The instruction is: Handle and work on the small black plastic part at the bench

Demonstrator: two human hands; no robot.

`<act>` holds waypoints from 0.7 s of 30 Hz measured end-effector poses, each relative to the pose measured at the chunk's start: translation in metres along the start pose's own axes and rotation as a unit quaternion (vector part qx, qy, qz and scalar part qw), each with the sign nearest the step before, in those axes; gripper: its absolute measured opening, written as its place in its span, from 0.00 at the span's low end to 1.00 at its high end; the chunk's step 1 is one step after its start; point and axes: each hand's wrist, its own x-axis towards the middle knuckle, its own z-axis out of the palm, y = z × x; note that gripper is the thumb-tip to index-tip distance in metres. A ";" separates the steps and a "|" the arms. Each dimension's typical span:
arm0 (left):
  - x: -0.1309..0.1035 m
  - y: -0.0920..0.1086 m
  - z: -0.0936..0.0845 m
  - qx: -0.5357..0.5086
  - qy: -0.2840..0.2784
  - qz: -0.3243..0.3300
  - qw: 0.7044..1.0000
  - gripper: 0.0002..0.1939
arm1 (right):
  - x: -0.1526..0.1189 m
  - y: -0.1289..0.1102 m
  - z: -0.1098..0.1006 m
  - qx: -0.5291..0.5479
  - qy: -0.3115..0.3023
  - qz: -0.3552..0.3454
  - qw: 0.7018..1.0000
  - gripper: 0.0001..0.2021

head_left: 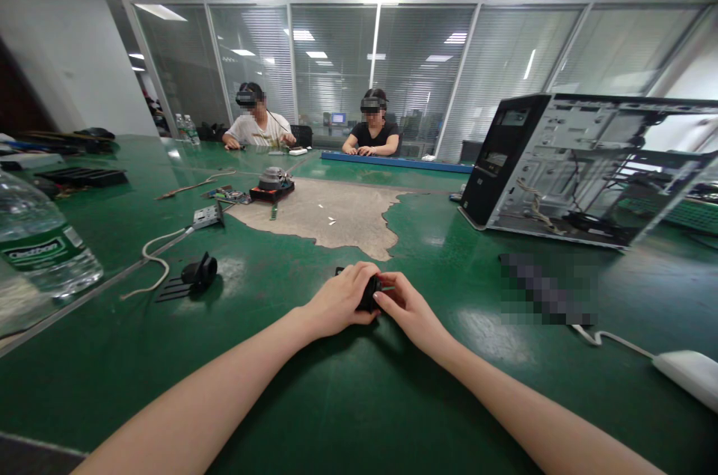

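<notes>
A small black object (369,295) is held between my two hands, low over the green table (336,400) at the middle of the view. My left hand (343,301) wraps round its left side and top. From the right, the fingers of my right hand (402,303) pinch its right edge. The fingers hide much of its shape, and a small black end (339,271) shows just behind my left hand. To the left of my hands lies a black plastic part (196,274) with several thin prongs.
An open computer case (505,161) stands at the right, with a white mouse (689,374) nearer. A water bottle (48,243) is far left. A red-and-black device (272,185) sits by a bare patch (336,213). Two people with headsets sit opposite.
</notes>
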 end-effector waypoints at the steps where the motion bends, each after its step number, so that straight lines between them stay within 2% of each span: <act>1: 0.000 0.000 0.000 -0.001 -0.002 -0.001 1.000 0.28 | -0.001 -0.002 0.000 -0.002 -0.007 -0.005 1.000 0.11; 6: 0.000 0.000 0.000 -0.007 -0.005 -0.003 1.000 0.30 | -0.003 -0.008 0.001 -0.012 0.006 -0.048 0.999 0.09; 9: 0.000 0.000 0.001 -0.003 0.003 -0.002 1.000 0.28 | -0.002 -0.005 0.001 -0.004 0.017 -0.036 0.999 0.07; 16: 0.000 0.001 -0.001 0.005 -0.003 0.001 1.000 0.28 | -0.001 -0.001 0.001 0.001 0.006 -0.002 1.000 0.12; 21: 0.000 0.001 -0.002 -0.001 -0.008 0.005 1.000 0.31 | -0.004 -0.006 0.001 -0.023 0.004 -0.050 0.998 0.10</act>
